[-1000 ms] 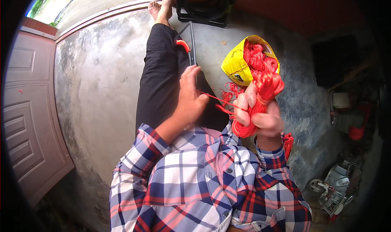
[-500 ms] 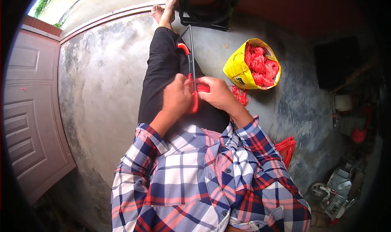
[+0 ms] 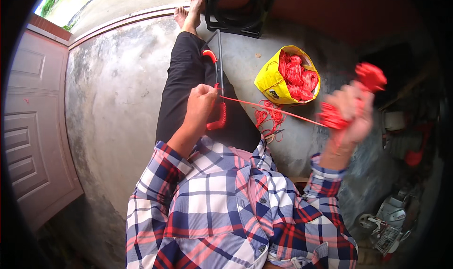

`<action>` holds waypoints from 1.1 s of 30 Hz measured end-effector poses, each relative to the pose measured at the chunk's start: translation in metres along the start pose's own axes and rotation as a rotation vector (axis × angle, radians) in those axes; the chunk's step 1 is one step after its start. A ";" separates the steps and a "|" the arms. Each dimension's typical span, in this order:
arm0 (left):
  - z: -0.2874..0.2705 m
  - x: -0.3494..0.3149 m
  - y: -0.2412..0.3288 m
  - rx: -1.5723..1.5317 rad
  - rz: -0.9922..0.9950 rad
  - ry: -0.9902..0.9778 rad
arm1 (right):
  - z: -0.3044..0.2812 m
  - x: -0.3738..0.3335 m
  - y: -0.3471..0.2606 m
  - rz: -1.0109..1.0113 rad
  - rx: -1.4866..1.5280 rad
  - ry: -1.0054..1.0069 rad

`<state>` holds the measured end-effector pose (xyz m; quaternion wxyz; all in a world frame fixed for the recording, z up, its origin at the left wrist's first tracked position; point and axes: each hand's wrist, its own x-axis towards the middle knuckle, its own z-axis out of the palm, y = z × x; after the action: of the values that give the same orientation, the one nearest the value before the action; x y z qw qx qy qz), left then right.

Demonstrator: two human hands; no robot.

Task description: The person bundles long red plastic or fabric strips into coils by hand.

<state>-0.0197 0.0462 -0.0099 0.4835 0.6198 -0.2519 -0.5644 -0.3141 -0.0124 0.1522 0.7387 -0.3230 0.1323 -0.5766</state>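
Note:
A dark metal frame lies over my dark-trousered legs, with red cord wound tightly around two parts of it. My left hand is closed in a pinch at the frame's side bar, where the red cord meets it. From there a taut red strand runs across to the right. Out to the right, my right hand, blurred by motion, is wrapped around a bundle of red cord; part of the bundle sticks out above the fist.
On the concrete floor stands a yellow bag full of red cord hanks. Loose red cord and scissors lie beside my thigh. A black frame-like object stands past the bag, and a door is at left.
My right hand has swung from the frame far out to the right with the cord bundle, stretching the strand tight. My left hand has stayed at the frame, turning slightly.

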 end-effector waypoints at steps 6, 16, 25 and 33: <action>0.021 0.006 0.000 -0.331 -0.159 0.134 | 0.009 -0.054 -0.113 -0.184 -0.065 -0.071; 0.007 0.006 -0.031 0.065 0.068 0.163 | -0.096 -0.071 -0.041 -0.001 -0.008 0.503; 0.022 -0.079 0.051 -0.176 -0.001 -0.483 | -0.011 -0.062 0.161 0.857 -0.045 0.100; -0.035 -0.013 0.049 0.497 0.793 -0.050 | -0.098 0.014 0.167 0.638 -0.075 -0.006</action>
<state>0.0218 0.0482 0.0361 0.4927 0.5588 -0.6085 -0.2733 -0.2374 -0.0363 -0.0247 0.8702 -0.2938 0.2458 -0.3098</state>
